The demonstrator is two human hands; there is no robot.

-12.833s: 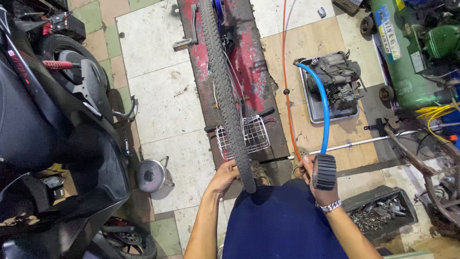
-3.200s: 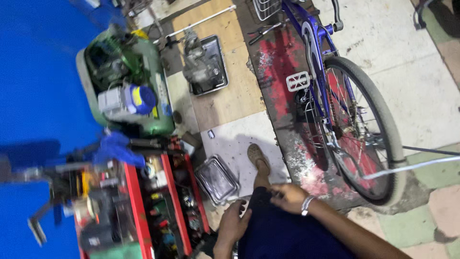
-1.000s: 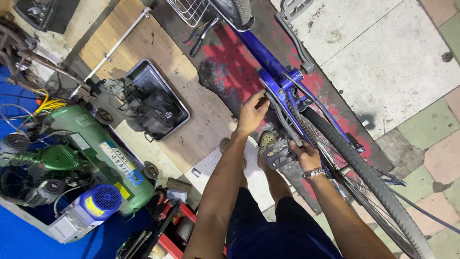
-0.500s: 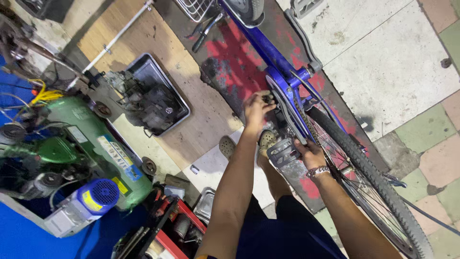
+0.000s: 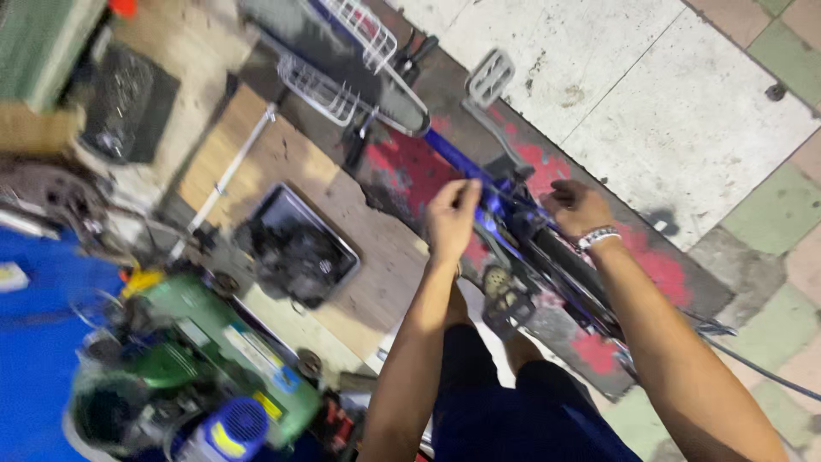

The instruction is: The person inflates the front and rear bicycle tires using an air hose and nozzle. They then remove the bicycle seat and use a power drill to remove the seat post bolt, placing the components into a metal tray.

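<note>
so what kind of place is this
Most likely a bicycle or small repair workshop. A blue bicycle frame sits under both hands on a red-stained floor, a green compressor-like machine stands nearby, and a metal tray of dark greasy parts lies on a board.

Both bare arms are stretched out forward and a bit apart, left hand [image 5: 451,218] with fingers curled in a loose pinch, right hand [image 5: 575,205] knuckles-up with fingers bent under, and there's a beaded band sitting just behind it on the wrist.
</note>
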